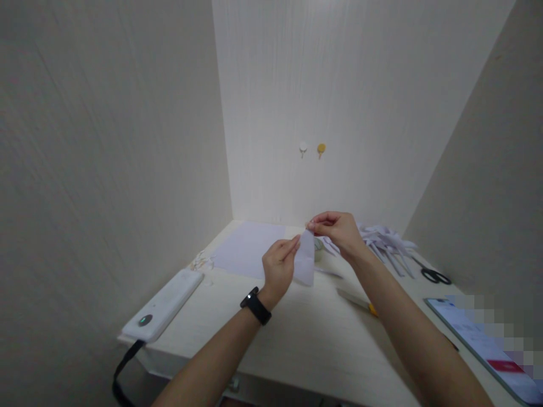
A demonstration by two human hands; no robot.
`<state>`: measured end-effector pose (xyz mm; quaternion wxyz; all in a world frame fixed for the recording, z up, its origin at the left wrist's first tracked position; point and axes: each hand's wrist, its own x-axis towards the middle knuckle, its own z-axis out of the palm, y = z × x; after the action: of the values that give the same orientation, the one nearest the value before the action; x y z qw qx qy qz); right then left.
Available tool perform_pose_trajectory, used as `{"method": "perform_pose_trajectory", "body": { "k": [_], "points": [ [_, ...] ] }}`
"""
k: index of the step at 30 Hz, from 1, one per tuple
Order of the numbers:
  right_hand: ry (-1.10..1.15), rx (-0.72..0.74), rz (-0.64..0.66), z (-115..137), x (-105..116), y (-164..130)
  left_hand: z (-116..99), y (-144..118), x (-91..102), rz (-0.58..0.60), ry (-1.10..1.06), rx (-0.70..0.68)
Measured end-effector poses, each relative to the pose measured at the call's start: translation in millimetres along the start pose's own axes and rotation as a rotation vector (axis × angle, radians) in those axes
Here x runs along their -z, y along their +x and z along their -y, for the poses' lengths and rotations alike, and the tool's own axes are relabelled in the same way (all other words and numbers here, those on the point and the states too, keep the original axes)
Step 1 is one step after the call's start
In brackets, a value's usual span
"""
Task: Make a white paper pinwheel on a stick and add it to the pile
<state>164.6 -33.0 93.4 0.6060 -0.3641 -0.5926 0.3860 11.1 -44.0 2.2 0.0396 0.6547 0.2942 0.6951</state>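
Observation:
A small piece of white paper [306, 263] is held upright above the desk between both hands. My left hand [280, 263], with a black watch on its wrist, is closed on the paper's left side near the top. The fingers of my right hand [335, 229] pinch its top corner. Behind the left hand, larger white sheets [246, 246] lie flat on the desk. A greenish round object [318, 246], partly hidden by the paper, sits just behind it; I cannot make out its kind. Under the right forearm lies a cutter [356, 299] with a yellow part.
Many paper strips [388, 243] are heaped at the back right, near black scissors [436, 276]. A phone or tablet [479, 339] lies at the right edge. At left is a white power bank [163, 305] with a black cord. Walls enclose the desk [305, 345]; two hooks [321, 148] are on the back one.

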Motion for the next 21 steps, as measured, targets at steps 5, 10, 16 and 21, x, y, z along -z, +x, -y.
{"method": "perform_pose_trajectory", "body": {
  "k": [5, 10, 16, 21],
  "points": [
    [-0.019, -0.025, -0.025, -0.1, -2.1, -0.3, -0.1, 1.4, 0.0, 0.011, -0.045, 0.047],
    [-0.055, -0.081, -0.09, 4.8, -4.7, -2.3, -0.2, 1.9, -0.5, 0.034, -0.104, 0.098],
    [-0.046, -0.118, -0.139, 3.7, -4.9, -1.8, -0.1, 0.2, -2.3, 0.05, -0.169, 0.143],
    [-0.053, -0.126, -0.094, -1.5, -1.0, 1.4, -1.2, -0.2, -2.8, 0.042, -0.207, 0.208]
  ]
}}
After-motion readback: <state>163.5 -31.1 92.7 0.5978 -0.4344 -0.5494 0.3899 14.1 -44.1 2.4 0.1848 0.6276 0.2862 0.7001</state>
